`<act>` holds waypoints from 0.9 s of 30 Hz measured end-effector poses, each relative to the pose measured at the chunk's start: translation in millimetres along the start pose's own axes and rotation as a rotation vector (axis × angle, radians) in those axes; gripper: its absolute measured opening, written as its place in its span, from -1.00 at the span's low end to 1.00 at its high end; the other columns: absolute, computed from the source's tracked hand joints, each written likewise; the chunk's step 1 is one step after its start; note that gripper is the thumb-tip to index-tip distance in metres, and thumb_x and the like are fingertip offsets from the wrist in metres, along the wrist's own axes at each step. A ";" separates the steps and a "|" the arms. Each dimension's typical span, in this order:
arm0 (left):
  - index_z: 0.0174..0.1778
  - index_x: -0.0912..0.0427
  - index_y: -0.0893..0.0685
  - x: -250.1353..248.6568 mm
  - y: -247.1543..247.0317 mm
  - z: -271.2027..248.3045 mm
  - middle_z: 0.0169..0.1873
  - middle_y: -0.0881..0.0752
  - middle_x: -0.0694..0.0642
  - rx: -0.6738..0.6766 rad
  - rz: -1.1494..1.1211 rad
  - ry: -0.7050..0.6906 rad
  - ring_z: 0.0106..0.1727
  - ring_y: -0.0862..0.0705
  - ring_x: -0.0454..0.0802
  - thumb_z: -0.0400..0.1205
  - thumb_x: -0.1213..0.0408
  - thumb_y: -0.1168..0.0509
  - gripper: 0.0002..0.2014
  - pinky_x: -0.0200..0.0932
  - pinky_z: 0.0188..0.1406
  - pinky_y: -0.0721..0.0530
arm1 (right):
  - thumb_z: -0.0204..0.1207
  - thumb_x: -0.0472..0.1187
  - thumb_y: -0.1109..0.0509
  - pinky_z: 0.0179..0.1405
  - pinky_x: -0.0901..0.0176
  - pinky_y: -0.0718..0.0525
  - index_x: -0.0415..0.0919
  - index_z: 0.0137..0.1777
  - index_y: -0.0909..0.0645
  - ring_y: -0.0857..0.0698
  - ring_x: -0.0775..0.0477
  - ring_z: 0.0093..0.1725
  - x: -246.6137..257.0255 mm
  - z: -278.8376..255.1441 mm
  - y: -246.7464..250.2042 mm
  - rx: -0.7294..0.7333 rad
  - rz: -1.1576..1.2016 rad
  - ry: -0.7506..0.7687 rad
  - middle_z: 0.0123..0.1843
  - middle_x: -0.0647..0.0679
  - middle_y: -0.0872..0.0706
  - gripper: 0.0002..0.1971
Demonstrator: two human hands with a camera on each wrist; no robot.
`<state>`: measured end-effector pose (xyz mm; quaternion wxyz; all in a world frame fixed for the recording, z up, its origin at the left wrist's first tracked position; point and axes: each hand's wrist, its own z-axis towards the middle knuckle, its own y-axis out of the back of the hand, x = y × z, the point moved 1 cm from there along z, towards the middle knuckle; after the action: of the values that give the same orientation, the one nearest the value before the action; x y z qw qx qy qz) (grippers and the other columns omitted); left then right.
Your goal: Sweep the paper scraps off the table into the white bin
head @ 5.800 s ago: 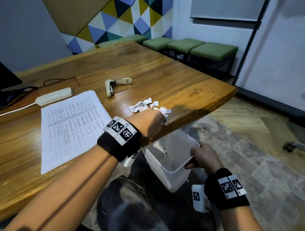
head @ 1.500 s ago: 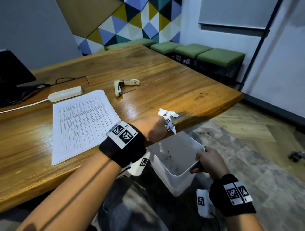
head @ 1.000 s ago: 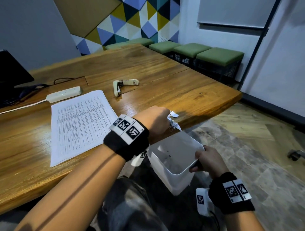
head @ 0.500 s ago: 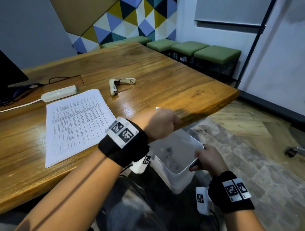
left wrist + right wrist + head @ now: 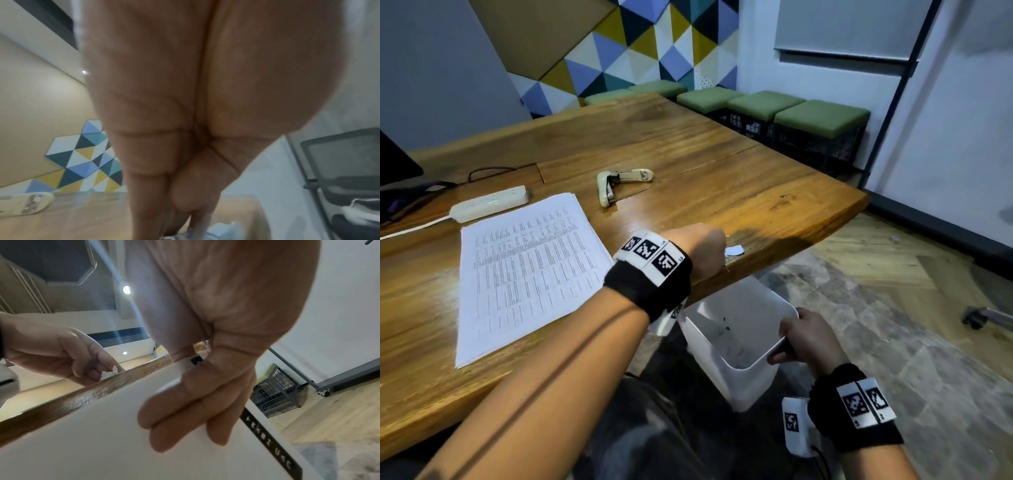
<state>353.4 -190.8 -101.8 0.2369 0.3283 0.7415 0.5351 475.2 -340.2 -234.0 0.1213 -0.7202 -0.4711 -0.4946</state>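
Observation:
A small white paper scrap [image 5: 734,251] lies at the near edge of the wooden table [image 5: 722,164], just past my left hand [image 5: 705,250]. In the right wrist view the left hand [image 5: 61,353] has its fingers curled down onto crumpled scraps [image 5: 108,374] at the table's lip. The left wrist view shows those fingers [image 5: 160,203] bunched together over white scraps [image 5: 220,229]. Below the edge, my right hand [image 5: 804,339] grips the rim of the white bin [image 5: 753,298], thumb inside and fingers [image 5: 185,410] on the outer wall [image 5: 92,443].
A stack of printed sheets [image 5: 527,267] lies left of my left wrist. Behind it are a white power strip [image 5: 489,202] and an opened stapler [image 5: 619,181]. Green stools [image 5: 818,120] line the far wall. A chair caster [image 5: 983,317] stands on the floor at right.
The pile of scraps on the table has shrunk to a small remnant. My left hand carried a clump over the bin, then came back to the table edge. The right hand kept holding the bin.

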 end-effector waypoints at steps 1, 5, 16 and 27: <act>0.00 0.30 -0.78 -0.9 -5.1 -3.2 -0.01 -0.83 0.24 -0.004 0.001 0.000 -0.09 -0.76 0.16 0.67 0.31 -0.11 -0.69 0.11 0.02 -0.77 | 0.48 -0.52 -0.14 -0.44 -0.11 -0.83 -0.52 0.03 -0.56 -0.82 -0.61 -0.43 0.2 -0.4 -0.6 0.001 0.001 0.000 -0.31 -0.47 -0.66 -0.79; 0.54 0.17 -0.54 2.3 8.9 -11.7 0.48 -0.60 0.23 -0.069 -0.083 0.005 0.45 -0.62 0.19 0.68 0.44 -0.07 -0.51 0.09 0.46 -0.59 | 0.46 -0.51 -0.15 -0.32 -0.21 -0.85 -0.50 0.04 -0.57 -0.83 -0.57 -0.45 1.7 -2.2 -0.4 0.002 0.014 0.009 -0.39 -0.45 -0.70 -0.78; 0.29 0.26 -0.75 -13.1 3.4 -0.7 -0.04 -0.75 0.20 -0.053 -0.098 -0.153 -0.11 -0.58 0.16 0.69 0.47 -0.07 -0.61 -0.13 -0.09 -0.52 | 0.49 -0.47 -0.13 -0.20 -0.39 -0.88 -0.50 0.07 -0.59 -0.84 -0.56 -0.43 2.8 -4.2 -1.9 0.009 0.014 0.005 -0.13 -0.61 -0.76 -0.74; 0.49 0.20 -0.60 25.9 8.8 -23.6 0.39 -0.69 0.20 -0.124 -0.341 0.091 0.38 -0.66 0.20 0.66 0.42 -0.09 -0.54 -0.08 0.37 -0.61 | 0.46 -0.51 -0.14 -0.33 -0.27 -0.86 -0.47 0.06 -0.63 -0.82 -0.51 -0.51 -4.2 -2.7 -8.2 -0.002 -0.006 0.023 -0.11 -0.63 -0.77 -0.72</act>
<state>321.5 -184.8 -86.0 0.3102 0.1579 0.7620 0.5461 466.8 -339.9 -238.6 0.1245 -0.7131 -0.4713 -0.5038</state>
